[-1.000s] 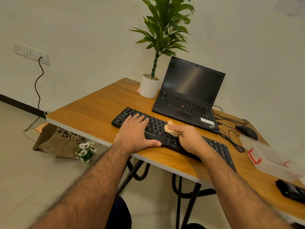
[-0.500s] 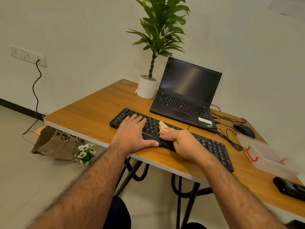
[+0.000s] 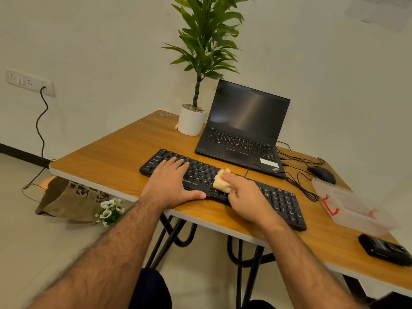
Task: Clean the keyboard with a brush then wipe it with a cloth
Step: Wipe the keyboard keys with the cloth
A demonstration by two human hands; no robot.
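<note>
**Wipe pass in progress, cloth mid-keyboard**

Cloth [image 3: 221, 181] sits about where it was half a second ago, a little left of its spot a second ago. So the stroke has run right to left over the middle rows, and the right hand [image 3: 246, 197] has now slowed or is reversing. Judgement: brush step looks done, no brush in view. Wipe is underway; the right-end keys under the forearm and the left block under the palm probably still need a pass.

Left to right:
- Left hand [image 3: 170, 182] unchanged: flat, fingers straight, pressing on the left keys, thumb along the near edge. Steadies the board.
- Keyboard [image 3: 283, 202] lies on the table [image 3: 107, 166], near edge, in front of the laptop [image 3: 243, 130]. Hasn't shifted.
- Right hand is curled round the bunched tan cloth, pressing it on the keys right of centre.

Counts: one keyboard, one cloth, two hands, one laptop, one potted plant [image 3: 191, 121], one mouse [image 3: 322, 173], one clear plastic box [image 3: 356, 211] with red clips, and one black device [image 3: 385, 252] at far right.
</note>
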